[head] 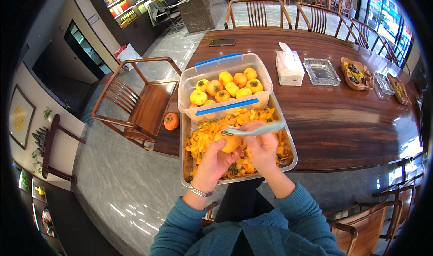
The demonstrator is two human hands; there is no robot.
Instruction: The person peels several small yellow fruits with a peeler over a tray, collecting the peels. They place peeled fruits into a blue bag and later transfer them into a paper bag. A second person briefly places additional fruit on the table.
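Observation:
My left hand [213,164] holds an orange persimmon [230,143] over a metal tray [291,154]. In my right hand [262,147] is a peeler or small knife with a pale blue-green handle [265,128]; motion blurs it, and its tip meets the fruit near the green calyx. Orange peelings [203,137] cover much of the tray below both hands. A clear plastic box [184,95] with blue clips stands over the tray's far part, holding several persimmons [214,87], some of them yellow and peeled-looking. One redder persimmon [171,121] sits on the table, left of the tray.
On the dark wooden table [338,127] are a tissue pack [290,68], a glass ashtray [321,72], a wooden dish [357,74] with small dark and yellow pieces, and a phone [222,42]. A wooden armchair [145,97] stands at the left; more chairs line the far side.

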